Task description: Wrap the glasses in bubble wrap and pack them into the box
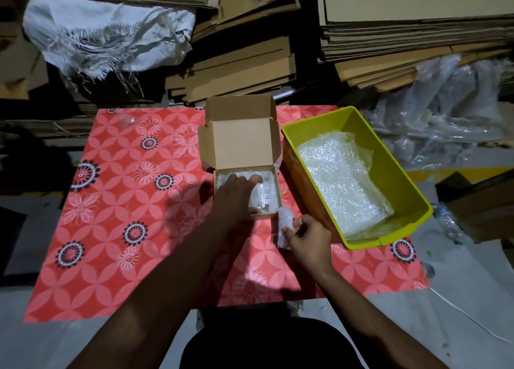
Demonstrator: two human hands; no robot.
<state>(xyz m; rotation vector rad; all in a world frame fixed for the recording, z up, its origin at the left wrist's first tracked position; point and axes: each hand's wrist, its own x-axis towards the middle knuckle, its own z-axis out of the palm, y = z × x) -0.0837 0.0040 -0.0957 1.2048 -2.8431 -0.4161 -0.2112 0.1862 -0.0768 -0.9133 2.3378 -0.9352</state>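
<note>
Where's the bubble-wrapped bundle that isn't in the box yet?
In the head view, the wrapped bundle is pinched in the right hand, just off the near right corner of the open cardboard box, left of the yellow-green bin.

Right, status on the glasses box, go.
Left hand flat in the cardboard box, pressing wrapped glasses. Right hand pinching a bubble-wrapped bundle beside it. Nothing blocking.

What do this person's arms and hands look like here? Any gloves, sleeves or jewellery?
Both arms are bare up to the edge of the picture, with no sleeves showing. The left hand and right hand wear no gloves; no rings, watch or bracelets are visible, though the light is dim. Dark clothing shows at the bottom of the view.
</note>
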